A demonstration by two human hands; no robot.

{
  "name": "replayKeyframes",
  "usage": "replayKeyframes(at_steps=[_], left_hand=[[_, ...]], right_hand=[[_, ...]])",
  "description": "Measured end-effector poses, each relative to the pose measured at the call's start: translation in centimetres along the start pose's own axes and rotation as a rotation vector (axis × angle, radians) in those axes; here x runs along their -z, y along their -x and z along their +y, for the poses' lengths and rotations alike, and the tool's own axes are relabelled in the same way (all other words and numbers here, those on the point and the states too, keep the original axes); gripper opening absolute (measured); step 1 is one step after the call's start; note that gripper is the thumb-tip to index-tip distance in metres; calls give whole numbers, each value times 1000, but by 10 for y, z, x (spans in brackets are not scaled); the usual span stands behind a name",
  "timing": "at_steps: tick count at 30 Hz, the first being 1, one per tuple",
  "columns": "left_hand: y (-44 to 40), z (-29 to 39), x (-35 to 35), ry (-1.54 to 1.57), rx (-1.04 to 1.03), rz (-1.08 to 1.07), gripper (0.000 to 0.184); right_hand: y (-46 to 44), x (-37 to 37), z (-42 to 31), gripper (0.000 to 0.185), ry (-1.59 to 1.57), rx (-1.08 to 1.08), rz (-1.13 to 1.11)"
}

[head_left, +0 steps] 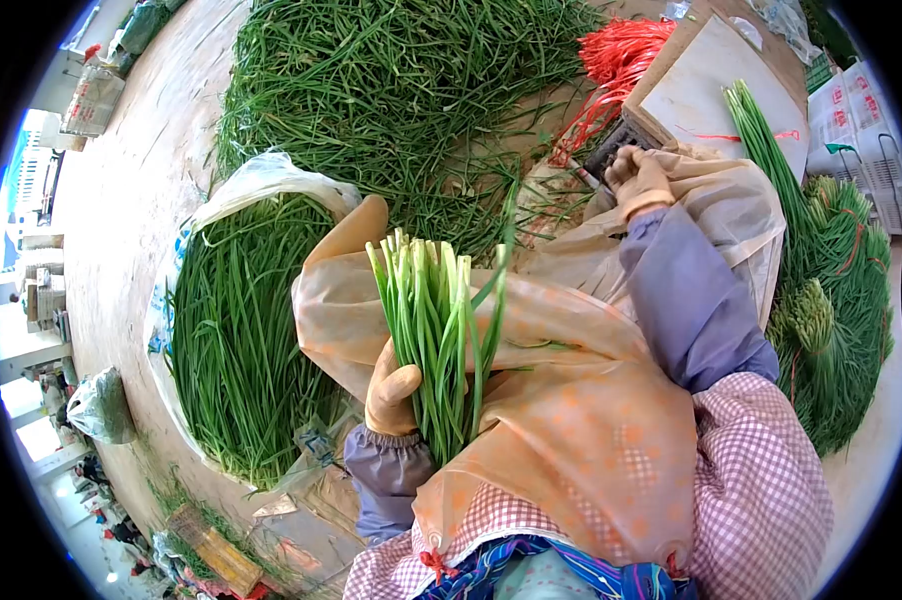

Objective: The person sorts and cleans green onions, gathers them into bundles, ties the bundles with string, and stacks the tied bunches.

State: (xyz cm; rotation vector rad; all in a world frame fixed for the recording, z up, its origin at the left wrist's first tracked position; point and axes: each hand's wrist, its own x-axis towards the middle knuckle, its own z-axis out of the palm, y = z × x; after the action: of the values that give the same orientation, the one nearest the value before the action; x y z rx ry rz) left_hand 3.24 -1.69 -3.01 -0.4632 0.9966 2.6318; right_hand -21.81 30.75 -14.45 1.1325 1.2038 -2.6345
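Note:
In my gloved left hand (391, 390) is a bunch of green chives (436, 340), its pale cut ends pointing up and away from me. The thumb lies across the stalks, and the bunch rests over the tan apron (571, 400) on my lap. My right hand (639, 185), also gloved, is at the upper right beside a dark metal piece (616, 145) at the edge of a board. Its fingers are curled in; whatever they hold is hidden. Just beyond it spreads a bundle of red plastic strips (626, 50).
A large heap of loose chives (391, 90) covers the floor ahead. To the left, a plastic-lined bag (261, 185) holds more chives (246, 340). Tied bunches (841, 310) are stacked at right, near a white board (716, 95) and white crates (856, 130). A wooden block (216, 550) lies lower left.

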Motion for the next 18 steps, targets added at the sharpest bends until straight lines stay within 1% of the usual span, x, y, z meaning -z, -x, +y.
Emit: replayKeyframes(at_steps=[1, 2, 3, 4, 5, 6, 7, 8, 9, 11, 12, 13, 14, 15, 16, 17, 18], left_hand=[[-2, -1, -1, 1, -20, -14, 62], [-2, 0, -5, 0, -21, 5, 65], [-3, -1, -6, -1, -24, -2, 67], [-4, -2, -6, 0, -29, -1, 68], [-3, -2, -7, 0, -36, 5, 70], [-4, 0, -7, 1, -21, -7, 74], [-2, 1, -6, -3, -11, 5, 76], [-1, 1, -6, -8, 0, 13, 77], [-2, 1, -6, -13, 12, 18, 79], [1, 4, -11, -12, 17, 25, 79], [2, 5, -12, -14, 16, 34, 79], [4, 6, -11, -14, 14, 43, 79], [4, 5, -8, -29, 15, 33, 80], [4, 3, -5, -43, 3, 20, 80], [2, 1, -2, -58, -8, 3, 79], [0, -1, 1, -74, -21, -17, 79], [-1, -1, 4, -87, -6, -33, 82]], right_hand=[[0, -3, -9, 8, -38, 19, -37], [1, -5, -15, 10, 94, -31, -168], [52, -36, -12, 22, 271, 118, -273], [78, -46, -7, 34, 474, 216, -501], [107, -52, 2, 45, 496, 135, -726], [115, -51, 22, 55, 493, -53, -932], [141, -53, 35, 64, 518, -154, -1048], [148, -52, 50, 73, 599, -298, -1122], [155, -52, 62, 76, 547, -516, -1161], [131, -29, 114, 69, 474, -586, -1267], [132, -31, 109, 65, 599, -504, -1197], [137, -38, 97, 65, 722, -421, -1124], [141, -49, 82, 66, 806, -140, -954], [115, -44, 83, 64, 789, 78, -896], [83, -41, 74, 61, 712, 19, -769], [59, -34, 63, 53, 796, 136, -665], [42, -26, 52, 48, 1063, 212, -544]])
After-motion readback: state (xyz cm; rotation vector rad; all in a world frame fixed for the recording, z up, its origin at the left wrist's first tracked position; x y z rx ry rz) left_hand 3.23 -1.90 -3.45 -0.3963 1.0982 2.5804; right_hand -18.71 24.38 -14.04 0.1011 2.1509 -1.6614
